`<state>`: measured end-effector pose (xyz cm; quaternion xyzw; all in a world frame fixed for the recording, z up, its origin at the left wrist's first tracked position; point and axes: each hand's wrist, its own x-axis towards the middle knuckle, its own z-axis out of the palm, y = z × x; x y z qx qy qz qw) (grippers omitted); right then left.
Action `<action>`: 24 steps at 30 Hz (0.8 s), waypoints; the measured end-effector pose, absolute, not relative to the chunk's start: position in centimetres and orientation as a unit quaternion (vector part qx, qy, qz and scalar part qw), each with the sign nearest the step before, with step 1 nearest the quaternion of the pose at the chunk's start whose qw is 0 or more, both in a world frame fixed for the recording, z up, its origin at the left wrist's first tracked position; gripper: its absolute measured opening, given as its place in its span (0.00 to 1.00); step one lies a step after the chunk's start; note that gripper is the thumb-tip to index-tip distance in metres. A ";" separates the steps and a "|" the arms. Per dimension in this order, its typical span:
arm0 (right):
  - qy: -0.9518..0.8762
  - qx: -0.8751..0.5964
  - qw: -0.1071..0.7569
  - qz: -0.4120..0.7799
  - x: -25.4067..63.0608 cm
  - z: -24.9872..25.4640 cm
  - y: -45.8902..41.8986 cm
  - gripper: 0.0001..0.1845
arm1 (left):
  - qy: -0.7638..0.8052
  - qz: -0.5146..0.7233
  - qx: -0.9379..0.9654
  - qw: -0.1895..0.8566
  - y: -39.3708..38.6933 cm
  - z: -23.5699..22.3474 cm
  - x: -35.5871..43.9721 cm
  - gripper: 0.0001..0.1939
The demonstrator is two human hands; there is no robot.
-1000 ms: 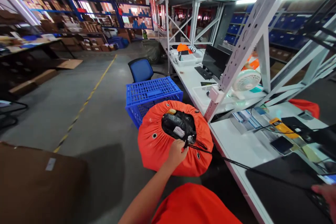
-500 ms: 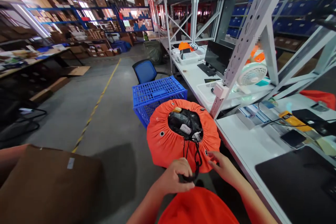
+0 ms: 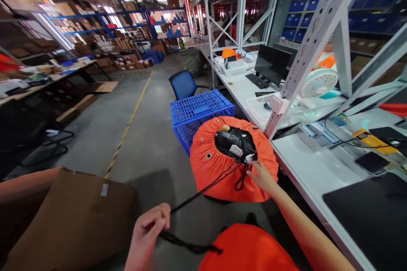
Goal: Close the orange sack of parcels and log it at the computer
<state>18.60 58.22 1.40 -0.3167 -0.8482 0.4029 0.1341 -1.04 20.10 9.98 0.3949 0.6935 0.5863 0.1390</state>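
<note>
A stuffed orange drawstring bag stands in front of me, its gathered mouth partly open with metal eyelets around it. Inside show black plastic-wrapped packages with a white label. My left hand is closed around the black drawstring cord, which runs taut to the bag's mouth; its loose end trails toward my orange clothing. My right hand has its fingers bent at the near right rim of the mouth, beside a hanging loop of cord. What exactly its fingertips pinch is partly hidden.
Behind the bag stands a blue plastic crate, with a blue chair beyond. A white workbench with a rack post runs along the right. At lower left is a large brown carton. A yellow-black floor line crosses the floor.
My left hand has moved from in front of the bag down and left, drawing the cord out straight. My right hand has moved up to the bag's rim. The view has shifted slightly left.
</note>
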 end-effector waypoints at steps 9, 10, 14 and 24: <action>-0.781 -0.368 0.125 0.489 15.1 -1.9 59.2 0.17 | 0.933 0.065 0.230 0.269 17.8 -1.3 -3.3 0.12; -0.772 -0.372 0.130 0.498 15.2 -2.0 59.1 0.18 | 0.924 0.112 0.264 0.254 18.9 -1.9 -2.9 0.13; -0.748 -0.365 0.150 0.534 16.4 -0.8 59.0 0.23 | 0.865 0.281 0.396 0.127 27.4 -1.1 -0.5 0.12; -0.764 -0.271 -0.025 0.585 13.4 6.8 67.7 0.30 | 0.789 0.104 0.599 0.083 48.7 2.2 0.7 0.34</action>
